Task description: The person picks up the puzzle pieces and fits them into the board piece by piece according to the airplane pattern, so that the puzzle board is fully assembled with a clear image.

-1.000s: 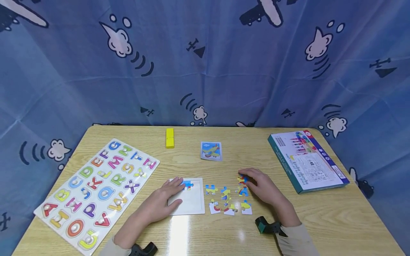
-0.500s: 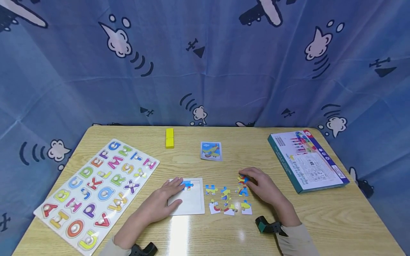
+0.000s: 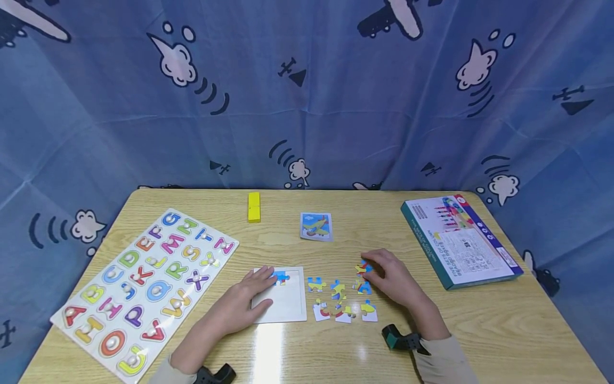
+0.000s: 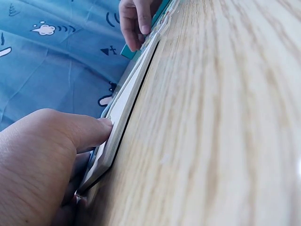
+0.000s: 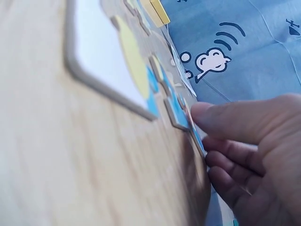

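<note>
In the head view my left hand (image 3: pixel 243 298) rests flat over the left side of a white puzzle tray (image 3: pixel 293 305). Its fingertips lie beside a blue puzzle piece (image 3: pixel 282 277) inside the tray; in the left wrist view the thumb (image 4: pixel 96 131) lies on the near rim. My right hand (image 3: pixel 395 281) holds a red, yellow and blue puzzle piece (image 3: pixel 362 268) at the tabletop, thumb and index finger at its edges. More loose puzzle pieces (image 3: pixel 338 289) lie in rows between the tray and this hand. The right wrist view shows the curled fingers (image 5: pixel 230 165) close by the pieces.
A square picture card with a yellow plane (image 3: pixel 316 226) lies behind the pieces. Two yellow blocks (image 3: pixel 254 207) stand farther back. An alphabet board (image 3: pixel 148 288) with knobbed letters covers the table's left, and a flat green-sided box (image 3: pixel 462 242) lies at right.
My right hand's index fingertip has shifted slightly right and back, so more of the red, yellow and blue piece shows. The left hand and tray have stayed put.
</note>
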The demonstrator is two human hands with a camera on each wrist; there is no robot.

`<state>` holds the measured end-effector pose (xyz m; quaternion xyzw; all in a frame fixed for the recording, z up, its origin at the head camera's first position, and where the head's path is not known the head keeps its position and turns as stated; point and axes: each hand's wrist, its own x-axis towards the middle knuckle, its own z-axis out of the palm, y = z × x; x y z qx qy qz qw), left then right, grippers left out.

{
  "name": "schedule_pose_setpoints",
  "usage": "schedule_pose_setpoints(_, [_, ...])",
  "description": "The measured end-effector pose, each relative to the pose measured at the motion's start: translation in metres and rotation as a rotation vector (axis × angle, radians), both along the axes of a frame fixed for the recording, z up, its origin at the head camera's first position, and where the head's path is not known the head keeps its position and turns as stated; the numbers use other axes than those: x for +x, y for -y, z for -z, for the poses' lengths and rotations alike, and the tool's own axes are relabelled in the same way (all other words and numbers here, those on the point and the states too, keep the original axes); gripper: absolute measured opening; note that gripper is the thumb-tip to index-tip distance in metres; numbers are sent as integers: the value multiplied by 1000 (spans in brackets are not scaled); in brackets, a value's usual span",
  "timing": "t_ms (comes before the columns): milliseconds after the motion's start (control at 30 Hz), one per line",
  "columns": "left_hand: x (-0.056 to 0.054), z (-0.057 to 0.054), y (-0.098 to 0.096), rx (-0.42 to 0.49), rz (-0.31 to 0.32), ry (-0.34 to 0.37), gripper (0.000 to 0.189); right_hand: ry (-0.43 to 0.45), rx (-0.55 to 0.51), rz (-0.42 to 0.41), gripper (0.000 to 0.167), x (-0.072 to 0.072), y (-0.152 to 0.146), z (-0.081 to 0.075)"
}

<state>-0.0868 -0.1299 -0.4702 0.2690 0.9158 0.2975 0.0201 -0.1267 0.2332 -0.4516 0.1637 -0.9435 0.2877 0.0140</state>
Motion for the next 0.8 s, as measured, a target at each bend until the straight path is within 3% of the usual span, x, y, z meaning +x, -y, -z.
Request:
schedule_pose_setpoints(367, [0, 0, 0, 5, -3, 6, 47, -17, 46, 69, 29, 1, 3, 0])
schedule_pose_setpoints(800, [0, -1, 0, 11, 4, 3, 47, -67, 81, 5, 29, 1, 5, 2])
